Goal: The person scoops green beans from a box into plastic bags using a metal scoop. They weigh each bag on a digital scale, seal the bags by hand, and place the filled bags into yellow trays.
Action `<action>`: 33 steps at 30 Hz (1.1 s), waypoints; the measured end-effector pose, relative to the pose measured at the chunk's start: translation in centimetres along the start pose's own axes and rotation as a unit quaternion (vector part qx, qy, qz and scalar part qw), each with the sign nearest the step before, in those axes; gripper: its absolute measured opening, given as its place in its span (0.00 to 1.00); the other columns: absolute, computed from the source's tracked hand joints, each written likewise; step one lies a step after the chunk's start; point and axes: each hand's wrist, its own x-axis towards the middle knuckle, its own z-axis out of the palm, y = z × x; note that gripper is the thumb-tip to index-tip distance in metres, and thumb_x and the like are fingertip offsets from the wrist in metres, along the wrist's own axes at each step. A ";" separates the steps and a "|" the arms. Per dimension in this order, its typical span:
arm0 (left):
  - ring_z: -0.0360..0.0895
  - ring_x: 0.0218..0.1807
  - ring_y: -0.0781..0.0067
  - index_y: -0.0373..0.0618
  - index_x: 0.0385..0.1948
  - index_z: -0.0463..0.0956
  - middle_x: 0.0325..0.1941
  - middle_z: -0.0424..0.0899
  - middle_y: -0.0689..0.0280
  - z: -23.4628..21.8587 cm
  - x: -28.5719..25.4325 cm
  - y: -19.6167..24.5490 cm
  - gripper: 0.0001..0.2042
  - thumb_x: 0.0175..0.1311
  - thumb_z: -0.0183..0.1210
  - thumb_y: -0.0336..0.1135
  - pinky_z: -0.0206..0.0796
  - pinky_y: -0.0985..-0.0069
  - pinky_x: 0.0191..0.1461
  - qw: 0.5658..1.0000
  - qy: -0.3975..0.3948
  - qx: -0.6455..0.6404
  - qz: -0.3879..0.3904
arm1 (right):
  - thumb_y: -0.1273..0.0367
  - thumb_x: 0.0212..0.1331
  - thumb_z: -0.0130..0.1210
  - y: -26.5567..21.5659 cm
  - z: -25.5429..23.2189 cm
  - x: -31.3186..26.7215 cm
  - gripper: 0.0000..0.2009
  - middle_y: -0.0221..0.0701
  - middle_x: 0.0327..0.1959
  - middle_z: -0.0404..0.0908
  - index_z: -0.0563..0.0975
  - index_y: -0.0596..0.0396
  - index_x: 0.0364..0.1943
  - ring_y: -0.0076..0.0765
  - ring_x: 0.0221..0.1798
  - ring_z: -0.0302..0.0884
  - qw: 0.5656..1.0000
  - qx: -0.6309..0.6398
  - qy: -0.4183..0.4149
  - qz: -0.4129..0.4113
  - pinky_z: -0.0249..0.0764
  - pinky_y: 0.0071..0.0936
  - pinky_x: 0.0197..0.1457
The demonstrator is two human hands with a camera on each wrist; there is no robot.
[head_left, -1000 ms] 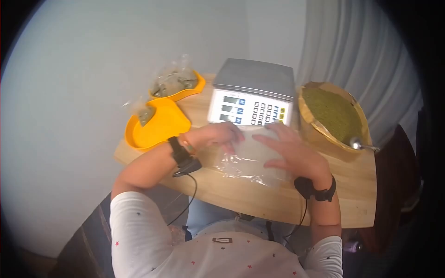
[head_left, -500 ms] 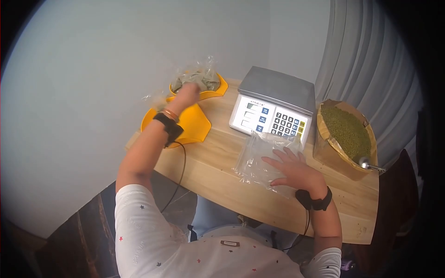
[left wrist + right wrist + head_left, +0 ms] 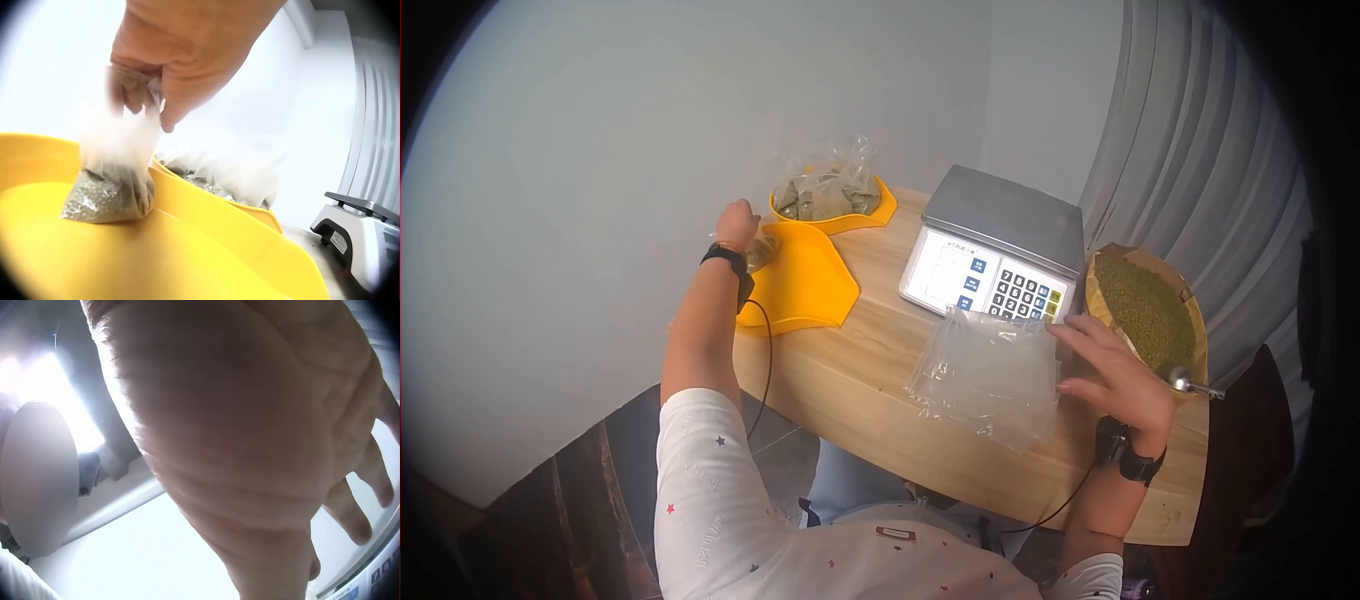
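Observation:
In the left wrist view my left hand [image 3: 187, 50] pinches the top of a clear bag of green grains [image 3: 106, 197], whose filled bottom is at the yellow scoop tray [image 3: 206, 250]. The head view shows that left hand [image 3: 738, 222] over the left end of the front yellow tray [image 3: 810, 280]. My right hand [image 3: 1125, 380], fingers spread, is at the right edge of a flat stack of clear empty bags [image 3: 990, 375]; whether it touches them is unclear. In the right wrist view the palm of the right hand [image 3: 250, 425] fills the middle.
A second yellow tray [image 3: 885, 205] holds several filled bags [image 3: 825, 195] at the back. The scale [image 3: 1005, 225] stands behind the empty bags. At the right is a paper sack of green grains [image 3: 1145, 310] with a metal scoop [image 3: 1185, 381] at its rim.
My left hand left the empty bags, passed near the back tray and moved left to the bag in the front tray. My right hand has shifted right from on top of the empty bags.

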 end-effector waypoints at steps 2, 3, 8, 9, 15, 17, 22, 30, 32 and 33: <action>0.80 0.50 0.45 0.40 0.42 0.79 0.46 0.83 0.49 0.2 -0.1 -0.3 0.13 0.62 0.61 0.39 0.74 0.54 0.50 1.000 -0.004 -0.011 -0.012 | 0.61 0.55 0.65 0.4 -0.2 -0.4 0.33 0.43 0.63 0.69 0.69 0.51 0.66 0.54 0.64 0.67 0.999 0.049 -0.014 0.011 0.63 0.40 0.67; 0.80 0.49 0.45 0.40 0.42 0.79 0.46 0.84 0.50 0.3 -0.2 -0.4 0.13 0.64 0.60 0.41 0.74 0.54 0.50 1.000 -0.009 -0.019 -0.021 | 0.61 0.55 0.65 0.8 -0.2 -0.5 0.33 0.43 0.63 0.69 0.69 0.51 0.66 0.54 0.64 0.67 0.999 0.049 -0.015 0.011 0.63 0.40 0.67; 0.80 0.47 0.43 0.42 0.39 0.80 0.42 0.84 0.50 -1.8 0.1 0.4 0.14 0.67 0.55 0.44 0.73 0.55 0.49 0.993 0.039 -0.106 -0.042 | 0.65 0.54 0.65 2.1 -0.3 -1.1 0.31 0.43 0.59 0.73 0.70 0.54 0.64 0.52 0.59 0.71 0.996 0.091 -0.017 0.013 0.67 0.38 0.63; 0.80 0.46 0.43 0.42 0.36 0.81 0.39 0.84 0.51 -2.4 0.2 0.6 0.15 0.68 0.54 0.45 0.72 0.56 0.48 0.989 0.057 -0.136 -0.031 | 0.65 0.54 0.65 2.3 -0.3 -1.2 0.31 0.43 0.59 0.73 0.70 0.54 0.64 0.52 0.59 0.71 0.995 0.095 -0.016 0.012 0.67 0.38 0.63; 0.79 0.32 0.52 0.41 0.28 0.82 0.26 0.82 0.53 -6.9 0.5 4.5 0.16 0.68 0.54 0.42 0.69 0.63 0.40 0.964 0.069 -0.250 0.061 | 0.70 0.53 0.64 2.9 -1.0 -1.3 0.27 0.42 0.55 0.77 0.73 0.56 0.61 0.50 0.57 0.74 0.994 0.103 0.039 -0.022 0.68 0.37 0.62; 0.72 0.28 0.64 0.41 0.28 0.83 0.22 0.75 0.62 -8.9 -0.1 7.1 0.16 0.69 0.55 0.43 0.65 0.67 0.35 0.951 0.065 -0.286 0.098 | 0.70 0.54 0.63 3.3 -1.2 -1.2 0.25 0.41 0.51 0.80 0.75 0.57 0.59 0.49 0.54 0.76 0.988 0.127 0.042 -0.078 0.70 0.36 0.60; 0.68 0.25 0.75 0.41 0.29 0.83 0.18 0.71 0.68 -13.3 -2.6 15.9 0.16 0.70 0.55 0.43 0.62 0.72 0.31 0.908 0.034 -0.372 0.188 | 0.70 0.58 0.59 4.8 -0.9 -0.9 0.20 0.41 0.53 0.81 0.77 0.60 0.55 0.43 0.57 0.77 0.974 0.219 0.030 -0.048 0.70 0.35 0.61; 0.49 0.18 0.90 0.48 0.38 0.80 0.17 0.57 0.83 -17.8 -10.0 32.4 0.16 0.75 0.50 0.48 0.39 0.85 0.20 0.802 -0.197 -0.509 0.242 | 0.64 0.64 0.61 8.3 2.3 1.0 0.24 0.45 0.52 0.81 0.73 0.67 0.59 0.39 0.53 0.80 0.947 0.293 0.125 -0.045 0.77 0.31 0.55; 0.49 0.18 0.90 0.48 0.38 0.81 0.18 0.56 0.82 -18.2 -11.9 36.3 0.16 0.75 0.49 0.48 0.39 0.84 0.20 0.788 -0.209 -0.520 0.255 | 0.67 0.64 0.59 9.0 2.9 1.4 0.29 0.47 0.62 0.74 0.65 0.67 0.66 0.40 0.63 0.74 0.922 0.357 0.149 0.007 0.71 0.32 0.65; 0.49 0.18 0.90 0.48 0.38 0.81 0.18 0.56 0.82 -18.3 -12.7 38.2 0.16 0.76 0.49 0.49 0.39 0.84 0.20 0.760 -0.235 -0.541 0.274 | 0.67 0.64 0.59 9.3 3.0 1.4 0.29 0.47 0.62 0.74 0.65 0.67 0.66 0.40 0.63 0.74 0.922 0.354 0.154 0.009 0.71 0.32 0.65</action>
